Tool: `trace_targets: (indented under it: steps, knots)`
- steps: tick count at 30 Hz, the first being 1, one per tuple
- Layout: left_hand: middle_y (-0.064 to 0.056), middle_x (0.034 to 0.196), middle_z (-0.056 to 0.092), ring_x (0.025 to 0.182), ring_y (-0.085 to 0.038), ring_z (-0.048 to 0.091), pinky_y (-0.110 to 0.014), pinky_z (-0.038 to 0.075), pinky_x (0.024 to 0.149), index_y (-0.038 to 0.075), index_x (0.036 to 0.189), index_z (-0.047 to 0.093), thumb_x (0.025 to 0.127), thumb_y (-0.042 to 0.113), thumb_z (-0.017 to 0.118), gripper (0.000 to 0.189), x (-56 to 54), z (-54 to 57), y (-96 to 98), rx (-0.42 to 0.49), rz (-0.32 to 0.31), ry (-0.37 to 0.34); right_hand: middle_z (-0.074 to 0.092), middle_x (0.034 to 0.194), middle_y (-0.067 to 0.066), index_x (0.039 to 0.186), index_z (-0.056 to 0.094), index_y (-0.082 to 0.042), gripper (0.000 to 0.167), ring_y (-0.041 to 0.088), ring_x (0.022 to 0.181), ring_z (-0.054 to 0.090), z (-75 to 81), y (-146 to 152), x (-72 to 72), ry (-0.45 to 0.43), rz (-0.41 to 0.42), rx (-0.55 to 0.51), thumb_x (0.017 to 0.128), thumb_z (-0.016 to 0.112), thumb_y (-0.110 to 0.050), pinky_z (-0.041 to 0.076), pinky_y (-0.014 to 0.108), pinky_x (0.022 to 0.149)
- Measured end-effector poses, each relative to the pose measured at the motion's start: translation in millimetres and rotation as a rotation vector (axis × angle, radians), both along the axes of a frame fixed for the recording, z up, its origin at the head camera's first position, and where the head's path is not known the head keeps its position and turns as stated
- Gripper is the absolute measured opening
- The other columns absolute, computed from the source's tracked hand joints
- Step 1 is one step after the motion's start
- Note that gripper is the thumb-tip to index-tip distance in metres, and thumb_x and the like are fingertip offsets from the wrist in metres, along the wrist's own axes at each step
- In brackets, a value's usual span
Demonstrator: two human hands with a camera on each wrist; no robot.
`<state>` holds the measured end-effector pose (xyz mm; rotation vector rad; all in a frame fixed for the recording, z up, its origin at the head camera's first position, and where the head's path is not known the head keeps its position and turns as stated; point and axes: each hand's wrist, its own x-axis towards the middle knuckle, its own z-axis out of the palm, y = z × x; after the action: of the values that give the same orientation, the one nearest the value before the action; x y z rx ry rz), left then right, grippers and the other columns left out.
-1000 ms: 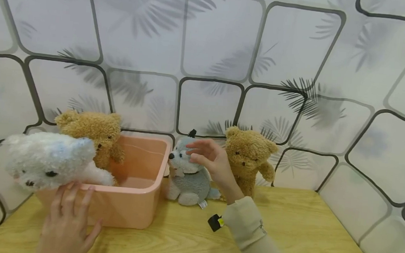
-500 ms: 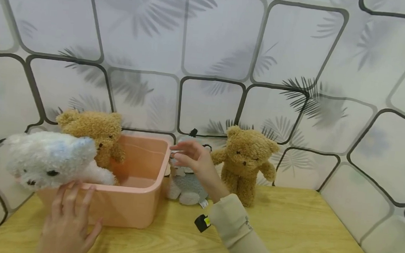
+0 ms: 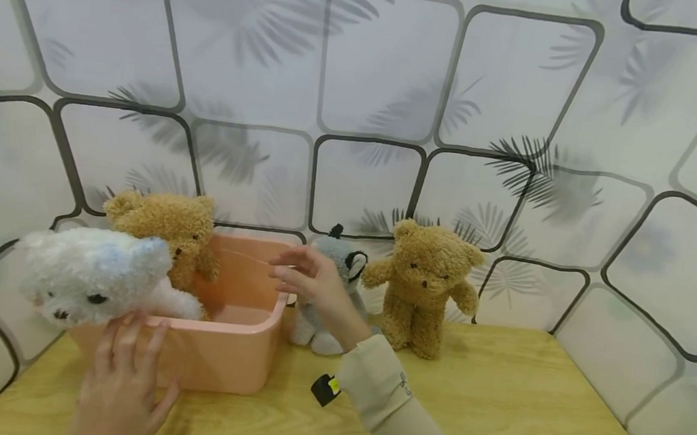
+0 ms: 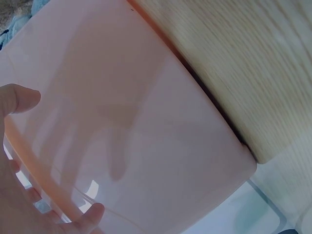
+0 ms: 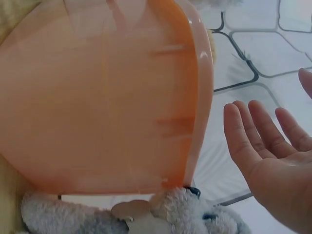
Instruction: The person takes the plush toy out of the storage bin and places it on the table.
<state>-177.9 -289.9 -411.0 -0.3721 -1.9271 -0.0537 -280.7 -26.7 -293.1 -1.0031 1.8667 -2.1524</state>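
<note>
My left hand rests its extended fingers on the front rim of a peach plastic bin, thumb held apart from the wall. A fluffy white plush toy leans over the bin's left front rim, right above those fingers. Behind it a brown teddy bear sits in the bin. My right hand hovers by the bin's right rim, fingers relaxed and holding nothing. It partly hides a grey and white plush animal standing against the bin's right side. In the right wrist view that hand is palm up beside the rim.
Another brown teddy bear stands on the wooden table to the right of the grey plush. A patterned wall covering closes off the back and sides. A small black block with a yellow sticker sits by the right sleeve.
My right hand has moved left, from the grey plush's face to the bin's right rim, uncovering the right teddy bear. The left hand and the plush toys stay put.
</note>
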Motion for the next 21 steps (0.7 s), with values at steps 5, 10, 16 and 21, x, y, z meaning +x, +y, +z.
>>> trace_targets:
  steps: [5,10,16,21]
  knots:
    - [-0.034,0.134,0.045,0.117,-0.06,0.043,-0.069,0.047,0.051,0.001,0.136,0.046,0.101,0.056,0.024,0.069,-0.4,-0.8,0.4,0.001,0.006,0.002,0.056,0.13,0.037,0.128,0.048,0.018,0.031,0.045,0.117,0.061,-0.6,-11.5,1.8,-0.014,0.022,-0.026,0.099,0.054,0.006,0.053,0.049,0.098]
    - [-0.033,0.134,0.045,0.119,-0.058,0.042,-0.072,0.042,0.073,0.004,0.14,0.045,0.101,0.059,0.024,0.071,2.7,-1.2,1.0,0.021,0.02,-0.037,0.057,0.13,0.035,0.128,0.049,0.018,0.032,0.037,0.112,0.066,-0.9,-23.3,3.2,-0.061,0.01,-0.046,0.1,0.056,0.005,0.054,0.046,0.097]
    - [-0.033,0.132,0.048,0.119,-0.054,0.043,-0.07,0.035,0.086,0.002,0.14,0.047,0.102,0.057,0.027,0.07,5.0,0.3,1.9,0.019,-0.003,-0.046,0.064,0.122,0.029,0.121,0.055,0.016,0.027,0.038,0.112,0.065,-2.3,-42.5,3.8,-0.102,-0.033,-0.052,0.098,0.059,0.004,0.056,0.046,0.095]
    - [-0.027,0.142,0.048,0.133,-0.046,0.04,-0.068,0.03,0.092,0.008,0.15,0.045,0.104,0.054,0.026,0.068,6.8,2.2,2.4,-0.028,-0.067,-0.086,0.069,0.113,0.021,0.117,0.06,0.013,0.024,0.025,0.097,0.069,-3.7,-57.9,6.9,-0.128,-0.038,0.004,0.098,0.061,0.0,0.058,0.042,0.091]
